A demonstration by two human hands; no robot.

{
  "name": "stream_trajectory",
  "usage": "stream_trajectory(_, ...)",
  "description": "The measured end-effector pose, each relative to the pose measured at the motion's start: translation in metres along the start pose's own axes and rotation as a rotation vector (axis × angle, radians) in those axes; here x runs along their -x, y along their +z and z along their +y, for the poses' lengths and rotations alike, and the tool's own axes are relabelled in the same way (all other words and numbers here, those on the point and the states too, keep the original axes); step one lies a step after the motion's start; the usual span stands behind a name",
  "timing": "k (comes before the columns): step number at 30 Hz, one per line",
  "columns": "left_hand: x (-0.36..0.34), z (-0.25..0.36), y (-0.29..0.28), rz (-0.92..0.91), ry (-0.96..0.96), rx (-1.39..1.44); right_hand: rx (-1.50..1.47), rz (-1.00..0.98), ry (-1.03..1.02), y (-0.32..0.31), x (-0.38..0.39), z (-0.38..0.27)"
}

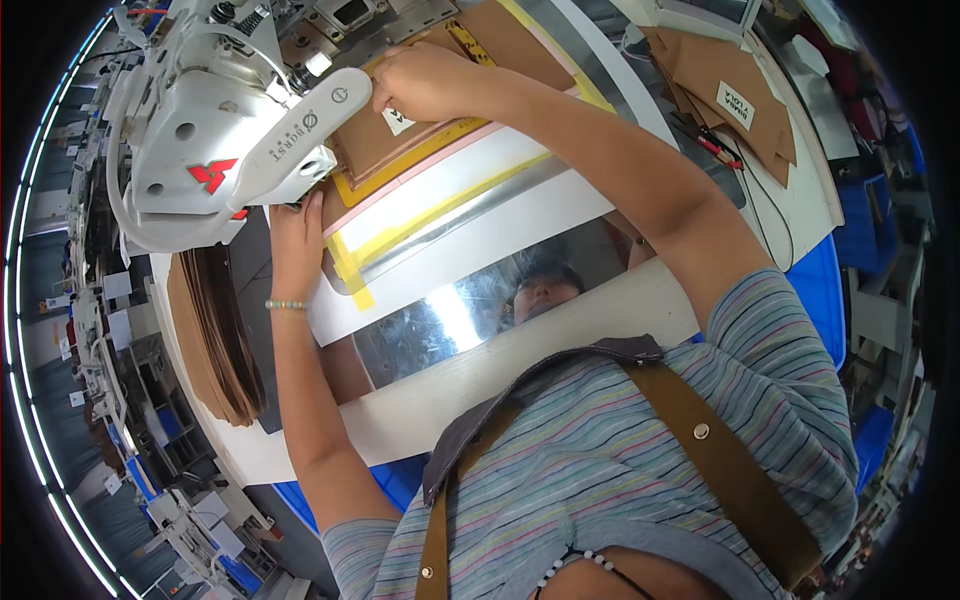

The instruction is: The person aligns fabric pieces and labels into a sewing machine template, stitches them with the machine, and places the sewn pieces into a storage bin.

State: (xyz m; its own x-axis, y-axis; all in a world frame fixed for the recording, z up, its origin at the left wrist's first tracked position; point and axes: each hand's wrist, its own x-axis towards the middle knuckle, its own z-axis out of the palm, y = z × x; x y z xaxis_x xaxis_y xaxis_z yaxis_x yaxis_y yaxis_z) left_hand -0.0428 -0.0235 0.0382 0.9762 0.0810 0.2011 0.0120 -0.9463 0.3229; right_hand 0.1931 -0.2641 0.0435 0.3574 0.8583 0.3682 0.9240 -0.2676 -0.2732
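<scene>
A white industrial sewing machine (165, 125) stands at the upper left. Under and beside its head lies a brown panel (362, 142) with a white label (397, 121), bordered by a yellow frame (440, 136). My right hand (428, 84) rests over this panel beside the machine head, its fingers curled down and closed; whatever they grip is hidden. At the panel's left corner, my left hand (296, 238) reaches beneath the machine head. The machine covers most of its fingers, so their grip cannot be made out.
Brown panels stand stacked (215, 335) left of my left forearm. More labelled brown pieces (725, 85) lie at the upper right, near red-handled snips (715, 148). Yellow tape (450, 212) edges the white work surface, and a shiny metal plate (440, 325) lies near me.
</scene>
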Motion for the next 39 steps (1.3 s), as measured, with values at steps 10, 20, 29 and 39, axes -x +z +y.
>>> stream_trajectory(10,-0.049,-0.013,0.021,0.106,0.231,0.182,0.06,0.036,-0.02,0.007,-0.001,-0.006)
stream_trajectory(20,-0.072,-0.006,0.02,-0.036,0.073,0.301,0.094,0.046,-0.052,-0.001,0.002,-0.012)
stream_trajectory(29,-0.07,-0.011,0.029,0.11,0.151,0.01,-0.208,-0.154,-0.248,0.0,0.009,-0.041)
stream_trajectory(39,-0.076,-0.034,0.036,-0.005,0.064,0.255,-0.068,-0.25,-0.236,-0.004,0.011,-0.047)
